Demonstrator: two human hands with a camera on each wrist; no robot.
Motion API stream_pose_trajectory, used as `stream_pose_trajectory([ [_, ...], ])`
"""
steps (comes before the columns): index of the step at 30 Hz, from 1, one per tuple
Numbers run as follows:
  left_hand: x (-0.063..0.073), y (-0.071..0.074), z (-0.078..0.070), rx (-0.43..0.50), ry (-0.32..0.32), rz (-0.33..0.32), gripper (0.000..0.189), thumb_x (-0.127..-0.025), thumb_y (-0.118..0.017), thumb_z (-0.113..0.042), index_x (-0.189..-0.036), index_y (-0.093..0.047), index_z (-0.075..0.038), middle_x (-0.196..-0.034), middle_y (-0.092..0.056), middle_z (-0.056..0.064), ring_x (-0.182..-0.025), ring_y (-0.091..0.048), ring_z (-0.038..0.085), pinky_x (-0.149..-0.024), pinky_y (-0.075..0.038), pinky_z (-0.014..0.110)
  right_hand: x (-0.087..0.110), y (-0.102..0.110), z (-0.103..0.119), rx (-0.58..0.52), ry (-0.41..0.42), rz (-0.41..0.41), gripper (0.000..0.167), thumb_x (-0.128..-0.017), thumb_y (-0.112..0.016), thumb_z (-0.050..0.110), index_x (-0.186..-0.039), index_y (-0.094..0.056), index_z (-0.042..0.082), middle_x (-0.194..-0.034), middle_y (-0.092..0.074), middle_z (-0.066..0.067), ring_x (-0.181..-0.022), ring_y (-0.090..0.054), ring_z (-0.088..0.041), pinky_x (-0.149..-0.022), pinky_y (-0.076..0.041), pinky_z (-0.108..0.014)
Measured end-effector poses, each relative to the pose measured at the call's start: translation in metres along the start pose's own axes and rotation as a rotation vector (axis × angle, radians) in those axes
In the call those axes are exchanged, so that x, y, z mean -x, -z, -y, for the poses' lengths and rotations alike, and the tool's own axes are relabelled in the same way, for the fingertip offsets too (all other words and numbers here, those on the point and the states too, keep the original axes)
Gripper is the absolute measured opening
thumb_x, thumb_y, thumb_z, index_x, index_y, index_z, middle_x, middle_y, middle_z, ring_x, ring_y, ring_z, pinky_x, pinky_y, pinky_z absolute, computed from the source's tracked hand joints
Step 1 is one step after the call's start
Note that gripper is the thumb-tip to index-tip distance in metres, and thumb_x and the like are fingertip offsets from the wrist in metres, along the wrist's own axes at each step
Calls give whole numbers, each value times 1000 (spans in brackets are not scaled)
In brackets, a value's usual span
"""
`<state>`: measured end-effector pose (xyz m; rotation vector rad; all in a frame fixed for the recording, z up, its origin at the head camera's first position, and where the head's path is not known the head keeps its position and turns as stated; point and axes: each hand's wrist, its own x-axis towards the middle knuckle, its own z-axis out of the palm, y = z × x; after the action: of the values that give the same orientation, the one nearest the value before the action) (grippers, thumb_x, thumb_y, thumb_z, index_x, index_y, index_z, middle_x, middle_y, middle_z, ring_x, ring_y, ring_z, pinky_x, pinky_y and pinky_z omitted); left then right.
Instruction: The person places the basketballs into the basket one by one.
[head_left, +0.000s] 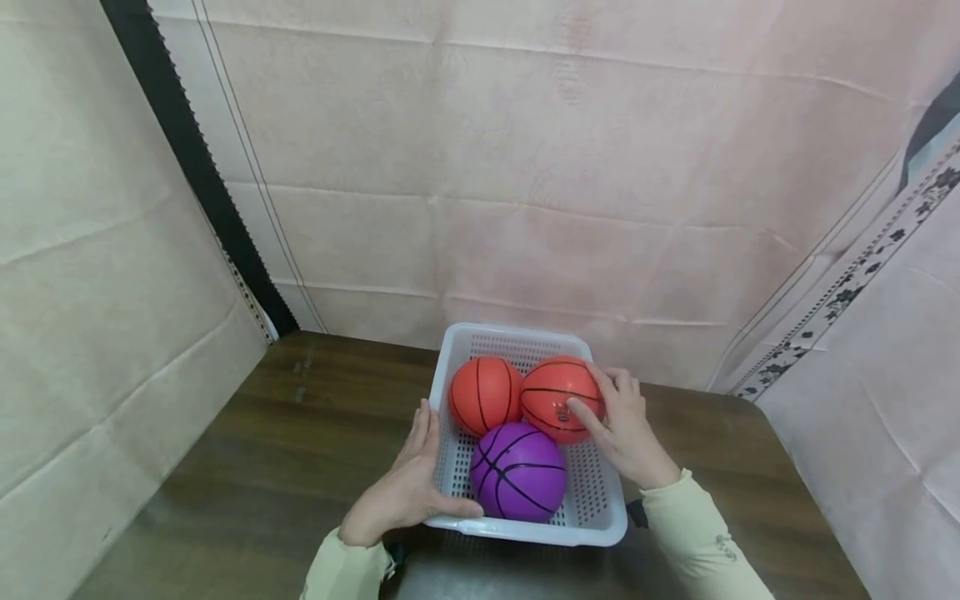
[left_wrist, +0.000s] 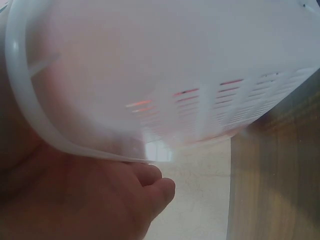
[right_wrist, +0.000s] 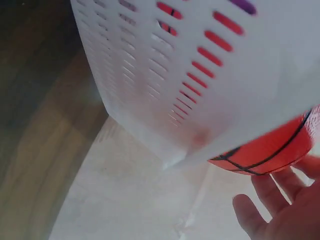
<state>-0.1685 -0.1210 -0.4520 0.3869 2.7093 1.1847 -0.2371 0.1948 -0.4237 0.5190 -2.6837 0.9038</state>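
Note:
A white plastic basket (head_left: 525, 532) with slotted walls holds two orange-red toy basketballs and a purple one. My left hand (head_left: 405, 498) lies along its left side with straight fingers, the thumb over the front rim. In the left wrist view that hand shows just beyond the basket's rim (left_wrist: 65, 142). My right hand (head_left: 624, 429) grips the right-hand red basketball (head_left: 551, 385), thumb on its near face and fingers around its right side. The other red basketball (head_left: 480, 398) sits beside it at the left, and the purple basketball (head_left: 517, 483) lies in front.
The basket stands on a dark brown wooden table (head_left: 300, 467), near its back edge. Pale cloth sheets (head_left: 525, 167) hang behind the table and on both sides. A black strip (head_left: 202, 167) runs down the left corner, and a patterned border (head_left: 847, 292) runs along the right.

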Motion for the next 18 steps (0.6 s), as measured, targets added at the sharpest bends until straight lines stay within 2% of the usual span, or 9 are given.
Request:
stream_pose_trajectory([
  [3, 1, 1, -1, -2, 0, 1, 144, -59, -86, -59, -154, 7, -3, -158, 25, 7, -145, 14, 30, -112, -14, 59, 2, -1, 0, -56, -16, -5, 72, -91, -62, 50, -144, -32, 12, -127, -41, -11, -117, -38, -27, -88, -47, -53],
  [6, 0, 2, -1, -2, 1, 4, 144, -60, -86, -58, -154, 8, -4, -158, 26, 5, -145, 15, 29, -112, -13, 60, 4, -1, 1, -81, -45, 1, 69, -91, -62, 52, -139, -34, 10, -126, -44, -13, -117, -42, -29, -89, -48, -56],
  [13, 1, 3, -1, -14, 8, 0, 144, -59, -86, -59, -153, 8, -3, -158, 26, 5, -145, 16, 28, -112, -11, 58, 3, 2, -2, -47, -88, 38, 71, -89, -58, 59, -139, -42, 11, -130, -51, -13, -121, -41, -35, -97, -34, -65],
  [18, 1, 1, -1, -28, -3, 4, 144, -59, -86, -60, -153, 6, -1, -158, 25, 7, -145, 15, 29, -113, -11, 56, 9, 2, -9, -31, -137, 56, 71, -90, -55, 61, -142, -43, 13, -140, -44, -13, -130, -31, -36, -95, -32, -69],
])
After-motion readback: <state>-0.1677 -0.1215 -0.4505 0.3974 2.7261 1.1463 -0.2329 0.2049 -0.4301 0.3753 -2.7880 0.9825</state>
